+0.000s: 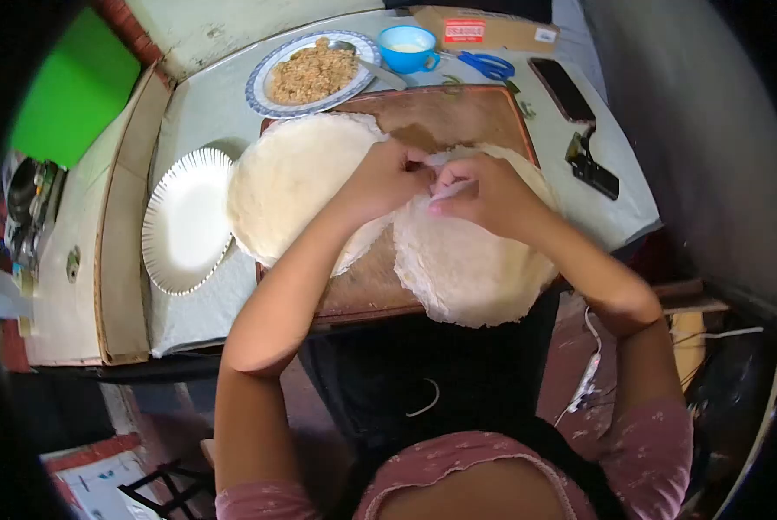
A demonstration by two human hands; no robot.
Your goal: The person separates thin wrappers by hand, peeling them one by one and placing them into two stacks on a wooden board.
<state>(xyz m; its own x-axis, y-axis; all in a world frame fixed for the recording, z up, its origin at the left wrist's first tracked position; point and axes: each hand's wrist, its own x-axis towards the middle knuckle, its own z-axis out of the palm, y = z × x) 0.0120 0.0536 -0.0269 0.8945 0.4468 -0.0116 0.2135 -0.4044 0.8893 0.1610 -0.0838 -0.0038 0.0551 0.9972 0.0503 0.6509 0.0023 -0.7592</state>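
Note:
Two stacks of thin round wrappers lie on a brown wooden board. My left hand is closed in a pinch at the upper edge of the right wrapper stack, its forearm crossing over the left wrapper stack. Close beside it, my right hand pinches a whitish, translucent wrapper edge between thumb and fingers. The fingertips of both hands nearly meet. What my left fingertips grip seems to be the same thin sheet, partly hidden.
Behind the board stand a plate of crumbly filling with a spoon, a blue cup, blue scissors and a cardboard box. A white paper plate is at left; a phone and black device are at right.

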